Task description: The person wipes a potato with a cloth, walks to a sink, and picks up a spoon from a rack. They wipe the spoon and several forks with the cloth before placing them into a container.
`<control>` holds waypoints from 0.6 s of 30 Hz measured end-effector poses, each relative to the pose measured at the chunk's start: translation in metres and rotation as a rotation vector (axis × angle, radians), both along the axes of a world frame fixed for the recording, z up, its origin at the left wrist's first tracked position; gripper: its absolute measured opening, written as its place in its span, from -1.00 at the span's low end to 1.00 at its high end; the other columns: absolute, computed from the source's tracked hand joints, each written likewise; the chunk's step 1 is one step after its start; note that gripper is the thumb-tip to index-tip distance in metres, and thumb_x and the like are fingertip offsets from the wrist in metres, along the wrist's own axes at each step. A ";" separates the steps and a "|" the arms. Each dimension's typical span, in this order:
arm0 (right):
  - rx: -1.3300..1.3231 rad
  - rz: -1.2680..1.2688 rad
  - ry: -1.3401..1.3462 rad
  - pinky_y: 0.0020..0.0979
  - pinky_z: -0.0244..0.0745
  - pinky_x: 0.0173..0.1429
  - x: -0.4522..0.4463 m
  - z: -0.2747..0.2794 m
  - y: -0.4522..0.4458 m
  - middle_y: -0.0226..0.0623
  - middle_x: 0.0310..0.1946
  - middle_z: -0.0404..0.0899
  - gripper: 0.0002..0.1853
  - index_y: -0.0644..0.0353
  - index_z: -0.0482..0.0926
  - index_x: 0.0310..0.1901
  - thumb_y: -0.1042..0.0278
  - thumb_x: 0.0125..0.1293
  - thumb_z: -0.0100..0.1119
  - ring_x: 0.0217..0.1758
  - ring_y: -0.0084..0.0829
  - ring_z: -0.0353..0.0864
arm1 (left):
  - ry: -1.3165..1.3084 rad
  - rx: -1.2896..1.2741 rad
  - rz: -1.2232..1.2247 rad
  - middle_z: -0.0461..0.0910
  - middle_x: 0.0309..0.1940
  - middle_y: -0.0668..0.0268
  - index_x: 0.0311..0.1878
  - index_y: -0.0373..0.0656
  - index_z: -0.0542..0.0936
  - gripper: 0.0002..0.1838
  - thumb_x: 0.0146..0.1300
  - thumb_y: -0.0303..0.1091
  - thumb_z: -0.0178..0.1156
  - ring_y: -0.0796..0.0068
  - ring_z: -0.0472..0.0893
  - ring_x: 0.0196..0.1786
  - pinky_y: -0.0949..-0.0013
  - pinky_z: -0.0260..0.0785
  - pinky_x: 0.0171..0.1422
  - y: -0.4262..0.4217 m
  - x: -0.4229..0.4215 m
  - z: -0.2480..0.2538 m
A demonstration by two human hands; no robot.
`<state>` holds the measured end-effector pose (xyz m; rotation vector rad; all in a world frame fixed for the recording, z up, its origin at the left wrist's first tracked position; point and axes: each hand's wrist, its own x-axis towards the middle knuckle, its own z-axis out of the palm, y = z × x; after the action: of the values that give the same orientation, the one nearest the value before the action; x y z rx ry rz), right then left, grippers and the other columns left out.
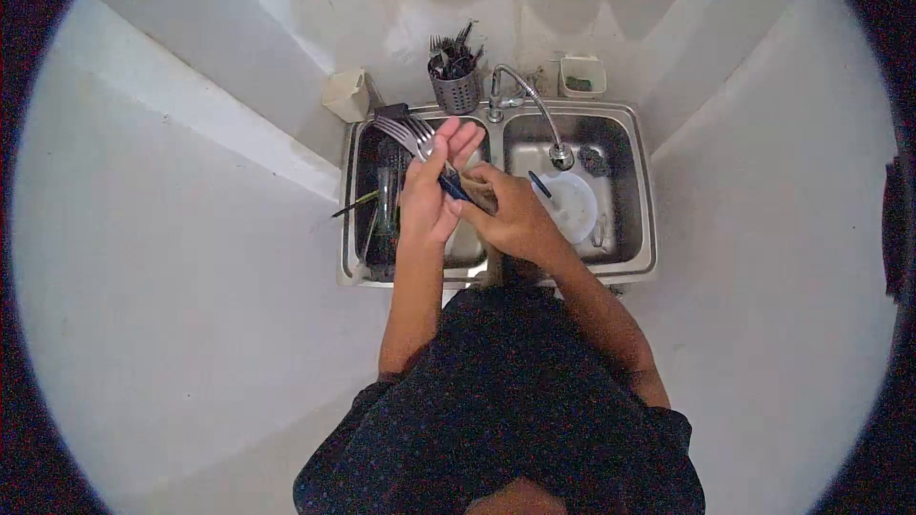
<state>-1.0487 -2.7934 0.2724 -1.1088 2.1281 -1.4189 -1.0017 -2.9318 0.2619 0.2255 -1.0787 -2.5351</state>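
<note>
Several metal forks (405, 136) with dark blue handles lie tilted across my left hand (427, 193), tines to the upper left. The left thumb holds them against the palm, while its other fingers stretch out behind. My right hand (513, 215) is closed at the handle end, touching the left palm. Between its fingers and the handles shows a tan, cloth-like piece (479, 193); whether it is a cloth or a sponge I cannot tell. Both hands are above the divider of the double sink (649, 219).
In the right basin sit a white plate (575, 202), a dark blue handle (540, 183) and a dark scrubber (593, 162) under the faucet (534, 100). The left basin holds a glass (386, 200) and dark items. Behind stand a cutlery holder (456, 92) and white containers (345, 95).
</note>
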 end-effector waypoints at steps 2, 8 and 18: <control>-0.057 -0.024 -0.044 -0.08 0.49 0.07 0.002 0.003 0.003 0.10 -0.14 0.64 -0.47 0.30 0.46 0.09 0.09 0.22 0.28 0.00 0.07 0.62 | -0.018 -0.055 -0.014 0.47 0.23 -0.01 0.31 -0.30 0.34 -0.50 0.47 -0.15 0.02 0.06 0.40 0.36 0.10 0.39 0.31 0.004 0.000 0.001; -0.254 -0.198 -0.007 -0.25 0.49 0.03 0.003 -0.005 0.001 0.00 -0.17 0.63 -0.56 0.31 0.45 0.05 0.31 0.19 0.32 -0.07 -0.16 0.65 | -0.254 -0.304 0.143 0.62 -0.07 0.22 0.19 -0.33 0.47 -0.65 0.40 -0.39 0.15 0.54 0.59 -0.04 0.46 0.42 0.09 0.027 0.006 0.001; -0.356 -0.027 -0.148 -0.40 0.45 0.06 0.006 0.004 0.007 -0.27 -0.18 0.64 -0.72 0.29 0.52 0.03 0.38 0.35 0.20 -0.09 -0.51 0.58 | -0.106 -0.086 0.028 0.64 -0.08 0.08 0.17 -0.32 0.49 -0.56 0.47 -0.16 -0.09 0.32 0.66 -0.07 0.33 0.50 0.06 0.025 0.009 0.004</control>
<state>-1.0427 -2.7865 0.2760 -1.0570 1.8397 -1.8825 -0.9923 -2.9066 0.2662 0.3527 -1.2131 -2.4692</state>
